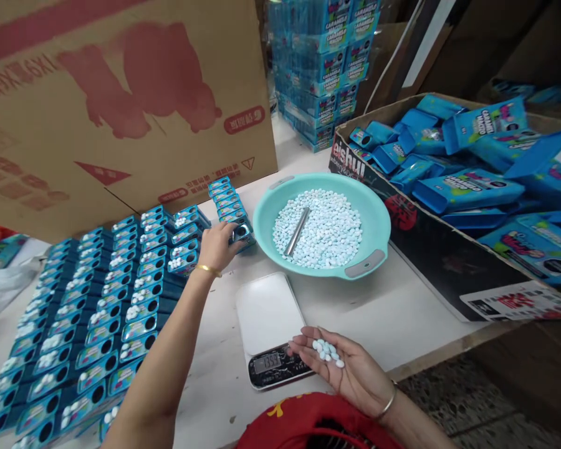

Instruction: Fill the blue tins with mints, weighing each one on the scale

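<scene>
My left hand (219,248) reaches to the front of a short row of small blue boxes, its fingers closed on the nearest blue box (245,236). My right hand (355,372) is palm up and slightly cupped, carrying several pale blue and white candies (327,351). Its fingertips overlap the corner of a white kitchen scale (267,312), whose display shows digits too blurred to read surely. Beyond the scale, a turquoise basin (325,272) holds many such candies (334,227), with a short metal tube (297,232) lying on them.
Rows of upright blue boxes (98,312), many topped with candies, fill the left side. A large cardboard carton (168,81) stands behind them. Wrapped stacks of blue boxes (322,68) rise at the back. An open carton (416,249) of blue packets (467,187) sits at right.
</scene>
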`<action>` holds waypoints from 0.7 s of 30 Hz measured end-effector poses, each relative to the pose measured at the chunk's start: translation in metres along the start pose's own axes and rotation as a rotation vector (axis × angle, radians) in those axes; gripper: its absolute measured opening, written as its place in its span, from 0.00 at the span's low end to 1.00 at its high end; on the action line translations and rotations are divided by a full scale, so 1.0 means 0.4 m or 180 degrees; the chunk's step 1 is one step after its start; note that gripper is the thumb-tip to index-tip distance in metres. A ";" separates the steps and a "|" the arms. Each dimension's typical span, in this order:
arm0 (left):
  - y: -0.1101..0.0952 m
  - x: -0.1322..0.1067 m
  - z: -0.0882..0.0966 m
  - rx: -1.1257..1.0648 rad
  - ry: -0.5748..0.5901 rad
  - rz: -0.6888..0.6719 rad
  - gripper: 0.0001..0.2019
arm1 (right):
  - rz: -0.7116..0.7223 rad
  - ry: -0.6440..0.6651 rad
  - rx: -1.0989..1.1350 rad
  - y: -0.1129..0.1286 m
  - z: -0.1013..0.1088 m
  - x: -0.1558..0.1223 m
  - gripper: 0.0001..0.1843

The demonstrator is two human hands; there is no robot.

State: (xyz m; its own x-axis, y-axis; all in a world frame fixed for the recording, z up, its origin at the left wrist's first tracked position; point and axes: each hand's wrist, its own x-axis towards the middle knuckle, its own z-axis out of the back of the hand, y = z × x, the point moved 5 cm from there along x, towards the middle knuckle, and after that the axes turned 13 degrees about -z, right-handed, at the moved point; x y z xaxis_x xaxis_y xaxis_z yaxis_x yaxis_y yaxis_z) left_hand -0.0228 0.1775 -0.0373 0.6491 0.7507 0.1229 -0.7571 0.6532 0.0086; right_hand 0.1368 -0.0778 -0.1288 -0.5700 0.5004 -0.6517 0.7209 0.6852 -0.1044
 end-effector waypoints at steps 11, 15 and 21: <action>0.061 -0.144 0.048 0.0767 -0.0471 0.0867 0.17 | -0.0042 -0.0153 0.0058 0.007 0.013 0.006 0.10; 0.099 -0.240 0.023 0.1053 0.0152 0.1156 0.12 | -0.0138 -0.0083 -0.0020 -0.004 0.004 0.007 0.10; -0.001 -0.250 0.071 0.1168 0.0160 0.0508 0.10 | -0.0066 -0.0006 -0.0164 -0.011 0.005 -0.017 0.10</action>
State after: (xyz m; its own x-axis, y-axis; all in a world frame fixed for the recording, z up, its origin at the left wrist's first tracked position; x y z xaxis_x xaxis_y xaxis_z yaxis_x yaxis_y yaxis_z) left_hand -0.0897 0.0994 -0.0213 0.5170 0.8498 0.1028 -0.8190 0.4562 0.3482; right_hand 0.1380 -0.0854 -0.1255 -0.5837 0.4849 -0.6513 0.6876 0.7217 -0.0790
